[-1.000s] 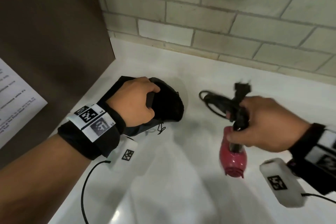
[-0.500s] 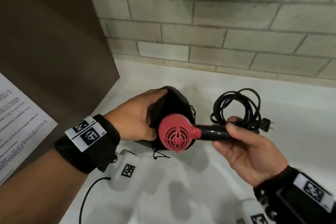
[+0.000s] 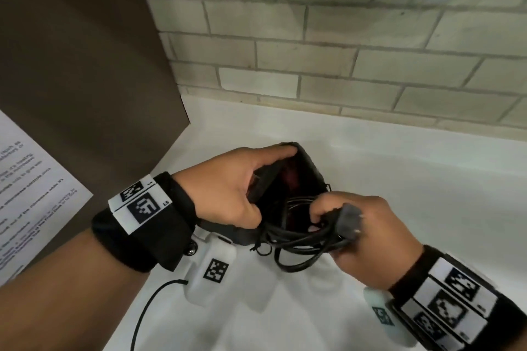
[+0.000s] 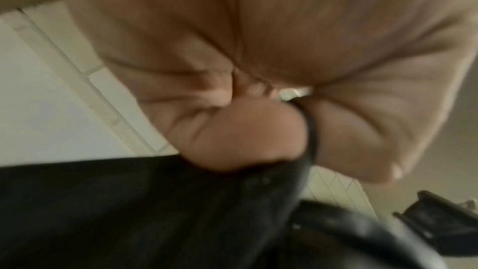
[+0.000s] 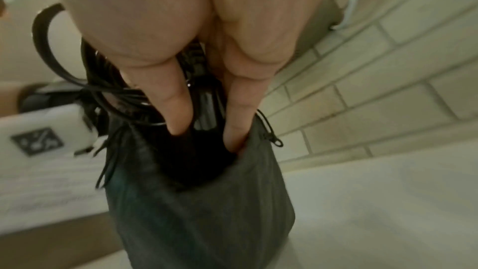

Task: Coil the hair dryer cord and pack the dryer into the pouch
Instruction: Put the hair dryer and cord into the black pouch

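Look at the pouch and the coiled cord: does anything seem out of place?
Yes. Several loops of the cord and the plug hang outside the pouch mouth, gripped by the right hand, while the left hand holds the rim.

The black fabric drawstring pouch (image 3: pixel 288 179) stood on the white countertop (image 3: pixel 399 168), its mouth held wide between the two hands. The left hand (image 3: pixel 228 188) gripped the rim on the left, fingers (image 3: pixel 273 151) curled over the far edge. The right hand (image 3: pixel 368 234) was at the near right of the mouth, its fingers (image 5: pixel 178 105) reaching down inside. The black coiled power cord (image 3: pixel 299 242) hung from those fingers, partly inside the mouth and partly over the near rim; its black plug (image 3: pixel 349 222) lay across the knuckles. The pink hair dryer (image 3: pixel 291 174) sat inside the pouch, beyond the fingertips. A printed paper sheet (image 3: pixel 31 196) lay left of the left wrist. The brick wall (image 3: pixel 342 65) rose behind the pouch.
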`<state>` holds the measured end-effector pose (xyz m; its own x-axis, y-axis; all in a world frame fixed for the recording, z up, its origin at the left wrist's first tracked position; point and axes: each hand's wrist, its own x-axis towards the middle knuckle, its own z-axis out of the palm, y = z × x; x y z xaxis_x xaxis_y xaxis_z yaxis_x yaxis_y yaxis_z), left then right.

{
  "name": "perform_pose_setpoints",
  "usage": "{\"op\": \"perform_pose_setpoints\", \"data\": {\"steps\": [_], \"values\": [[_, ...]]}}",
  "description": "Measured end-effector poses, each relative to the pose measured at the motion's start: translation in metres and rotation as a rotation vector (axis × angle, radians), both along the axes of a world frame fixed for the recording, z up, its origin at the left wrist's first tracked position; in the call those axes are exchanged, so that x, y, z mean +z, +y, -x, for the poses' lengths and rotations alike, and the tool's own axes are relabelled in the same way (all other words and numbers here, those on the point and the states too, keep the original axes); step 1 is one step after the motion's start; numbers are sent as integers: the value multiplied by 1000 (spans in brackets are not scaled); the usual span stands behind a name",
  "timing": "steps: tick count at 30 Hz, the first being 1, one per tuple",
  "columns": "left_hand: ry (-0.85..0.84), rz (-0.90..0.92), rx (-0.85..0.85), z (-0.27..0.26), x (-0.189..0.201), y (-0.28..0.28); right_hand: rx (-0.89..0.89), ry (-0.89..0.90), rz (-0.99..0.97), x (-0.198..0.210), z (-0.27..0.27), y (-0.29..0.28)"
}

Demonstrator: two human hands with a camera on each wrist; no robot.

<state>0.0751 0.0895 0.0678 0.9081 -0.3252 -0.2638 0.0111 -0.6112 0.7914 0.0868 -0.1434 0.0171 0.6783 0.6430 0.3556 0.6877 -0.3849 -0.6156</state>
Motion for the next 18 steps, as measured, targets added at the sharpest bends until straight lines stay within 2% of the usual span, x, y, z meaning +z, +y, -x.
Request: {"op": "perform_pose_setpoints", "data": {"steps": [4, 8, 10, 14, 18], "values": [[-20, -70, -81, 4, 8, -8, 64, -70, 344, 14, -11, 14], [-174, -256, -191, 11, 7, -19, -2, -117, 543, 25, -23, 36], [-186, -270, -170, 13, 6, -19, -47, -120, 658, 25, -26, 46], [-144, -134, -62, 11, 4, -15, -18, -190, 881, 13, -24, 70], [-234, -257, -3, 13, 8, -8, 8, -237, 1008, -7, -14, 90]]}}
